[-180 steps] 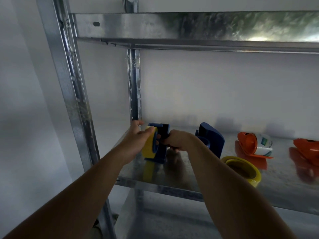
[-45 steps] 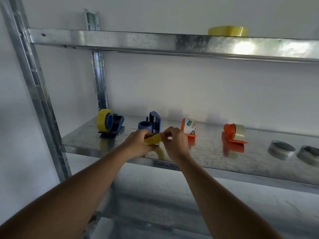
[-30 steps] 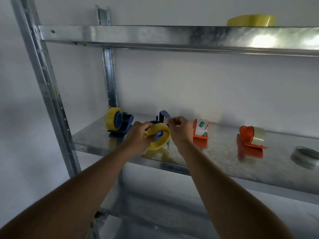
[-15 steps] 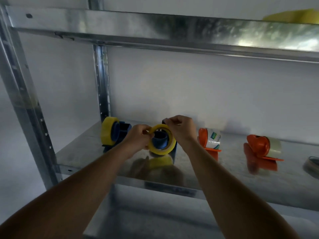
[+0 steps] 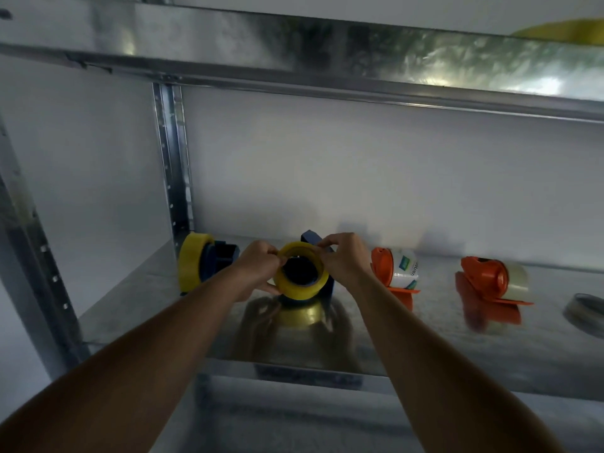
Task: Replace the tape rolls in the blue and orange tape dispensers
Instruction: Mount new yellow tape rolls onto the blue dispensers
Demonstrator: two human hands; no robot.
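Both hands have a grip on the yellow tape roll (image 5: 301, 275): the left hand (image 5: 260, 269) pinches its left rim, with fingers curled under the lower edge, and the right hand (image 5: 347, 261) pinches the upper right rim. The roll is held upright, its open core facing the camera, just in front of the second blue dispenser (image 5: 318, 253), whose dark hub shows through the hole; whether the roll is already partly over that hub cannot be told. To the left on the shelf (image 5: 147, 308) stands the first blue dispenser (image 5: 217, 261), already carrying a yellow roll (image 5: 190, 262). To the right stand two orange dispensers (image 5: 384, 269) (image 5: 483, 279), each with a pale or clear roll on it, and a grey ring (image 5: 586, 313) lies at the far right edge. Another yellow roll (image 5: 562, 31) sits on the upper shelf. The step in hand looks to be seating the new roll on the second blue dispenser. The next move likely calls for keeping the core square to the hub, pushing it fully home, and then leading the free end of tape toward the cutter; the orange dispensers appear yet to be dealt with.
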